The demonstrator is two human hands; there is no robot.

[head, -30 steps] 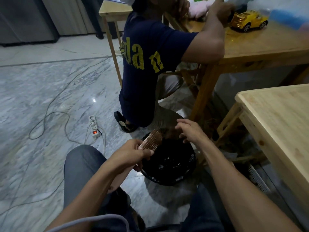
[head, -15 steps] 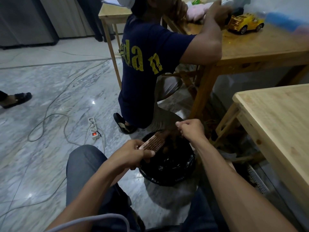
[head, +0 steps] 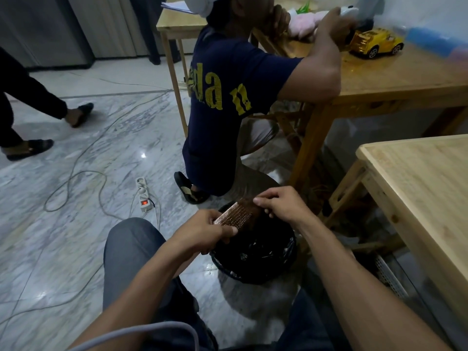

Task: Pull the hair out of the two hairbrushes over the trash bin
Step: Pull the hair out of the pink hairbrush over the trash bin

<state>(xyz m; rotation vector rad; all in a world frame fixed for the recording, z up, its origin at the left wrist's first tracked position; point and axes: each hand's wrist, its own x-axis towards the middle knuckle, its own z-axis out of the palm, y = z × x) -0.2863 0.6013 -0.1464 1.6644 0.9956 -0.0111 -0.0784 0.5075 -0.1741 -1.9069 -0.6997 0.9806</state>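
Observation:
A brown hairbrush with rows of pale bristles lies tilted, bristles up, over a black-lined trash bin on the floor. My left hand grips the brush by its handle end. At the far end of the brush, my right hand has its fingertips curled down into the bristles, pinching at dark hair there. Only one hairbrush is in view.
A person in a navy shirt kneels just beyond the bin at a wooden table holding a yellow toy car. A pale wooden table stands right. A power strip and cables lie left; another person's legs are far left.
My right hand has come down onto the far end of the brush. The brush has tipped flatter over the bin. A person has walked in at the far left.

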